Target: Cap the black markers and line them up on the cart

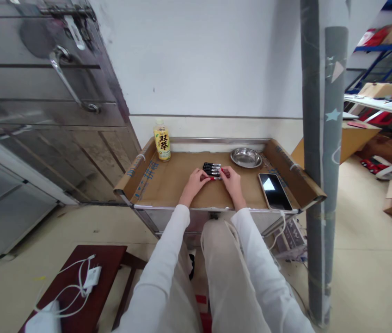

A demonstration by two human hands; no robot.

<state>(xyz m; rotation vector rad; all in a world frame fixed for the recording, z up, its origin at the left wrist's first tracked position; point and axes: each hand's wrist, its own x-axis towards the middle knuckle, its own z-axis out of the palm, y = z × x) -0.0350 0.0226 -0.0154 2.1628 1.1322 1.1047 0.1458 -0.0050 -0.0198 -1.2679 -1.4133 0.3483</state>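
Both hands, left hand (193, 182) and right hand (231, 179), pinch a slim red-capped marker (214, 178) before glossy black markers (211, 168) on the cardboard-lined tabletop (175, 185).

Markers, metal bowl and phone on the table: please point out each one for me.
markers (211, 167), head view, on the black barrels of the row.
metal bowl (246, 157), head view, on its inner bottom.
phone (274, 191), head view, on the dark screen.
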